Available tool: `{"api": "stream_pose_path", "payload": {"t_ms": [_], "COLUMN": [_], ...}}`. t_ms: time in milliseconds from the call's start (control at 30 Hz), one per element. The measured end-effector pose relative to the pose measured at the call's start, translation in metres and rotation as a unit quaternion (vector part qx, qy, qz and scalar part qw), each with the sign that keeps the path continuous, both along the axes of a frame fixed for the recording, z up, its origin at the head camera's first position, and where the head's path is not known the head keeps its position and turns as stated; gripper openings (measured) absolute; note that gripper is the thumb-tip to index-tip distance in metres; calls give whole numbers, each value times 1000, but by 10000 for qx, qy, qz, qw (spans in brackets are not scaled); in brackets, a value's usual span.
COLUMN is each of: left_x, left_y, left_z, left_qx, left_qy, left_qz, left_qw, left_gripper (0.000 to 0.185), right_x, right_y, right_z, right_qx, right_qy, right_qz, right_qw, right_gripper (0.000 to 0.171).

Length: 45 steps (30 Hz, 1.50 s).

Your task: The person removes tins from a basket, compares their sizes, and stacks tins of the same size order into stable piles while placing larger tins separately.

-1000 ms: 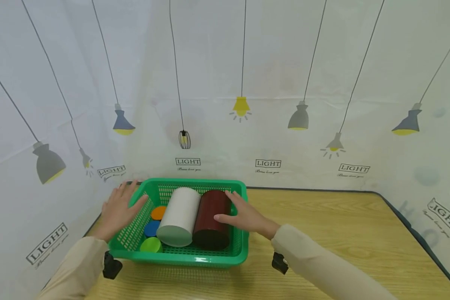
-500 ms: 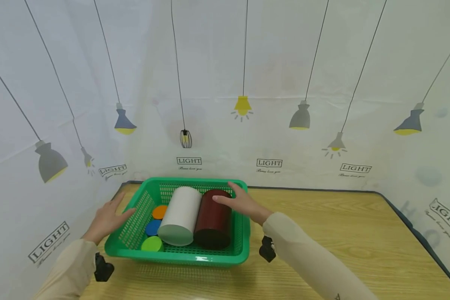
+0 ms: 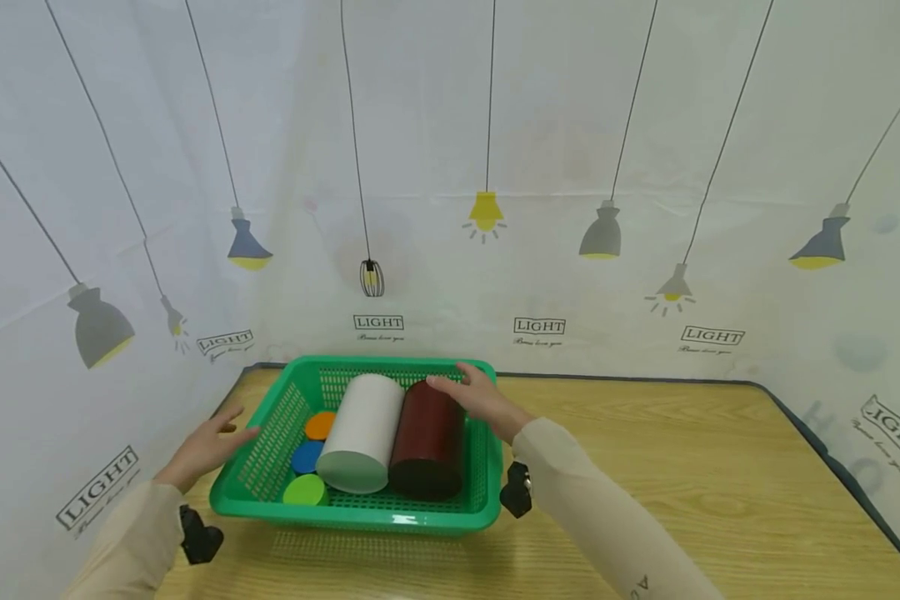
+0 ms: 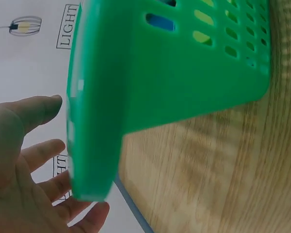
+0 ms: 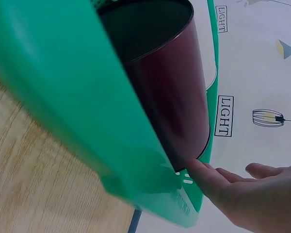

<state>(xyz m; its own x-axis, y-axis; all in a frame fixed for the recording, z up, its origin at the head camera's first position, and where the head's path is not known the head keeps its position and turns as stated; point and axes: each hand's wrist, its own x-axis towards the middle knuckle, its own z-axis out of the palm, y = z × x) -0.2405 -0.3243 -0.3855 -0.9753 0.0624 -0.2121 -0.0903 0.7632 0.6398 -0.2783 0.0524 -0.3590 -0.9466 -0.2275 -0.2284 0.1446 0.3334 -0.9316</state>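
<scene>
A green mesh basket stands on the wooden table at the left. In it a white cylinder and a dark red cylinder lie side by side. My right hand rests with straight fingers on the far end of the dark red cylinder, by the basket's far right corner; its fingertips touch that end. My left hand hovers flat and spread beside the basket's left wall, and my left hand holds nothing.
Orange, blue and green round lids lie in the basket's left part. A printed white curtain closes in the back and both sides. The wooden table stretches to the right.
My left hand has drawn back off the basket's left rim toward me. My right hand has slid from the dark red cylinder's middle to its far end.
</scene>
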Motion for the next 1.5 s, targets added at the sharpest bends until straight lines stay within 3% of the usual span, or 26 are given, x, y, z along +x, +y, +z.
{"api": "stream_pose_path", "payload": {"t_ms": [367,600,800,1067,1233,1500], "left_x": [-3,0,0,-4,-4,-1], "left_y": [-6,-5,-3,-5,-4,-3], "left_z": [-4,-3,-5,-11,-9,-5], "left_qx": [456,755,1030,1328,1347,1165], "left_qy": [-232,-87,-78,-251,-292,-195], "left_qz": [102,13,269,627,690,453], "left_qw": [9986,9971,9943,9888,9880,9920], "left_gripper": [69,62,61,62,63,62], "right_x": [-5,-12,-17,-19,-21,-24], "right_y": [-1,-4,-9,-15,-17,-22], "right_z": [-10,-7,-1,-8,-14,-24], "right_qx": [-344,-699,-797,-776,-772,-740], "right_qy": [-183,-251,-219,-303,-389,-341], "right_qz": [-260,-375,-537,-763,-946,-1205], "right_qw": [9989,9965,9951,9936,9918,9894], "right_gripper": [83,78,73,71,68,62]}}
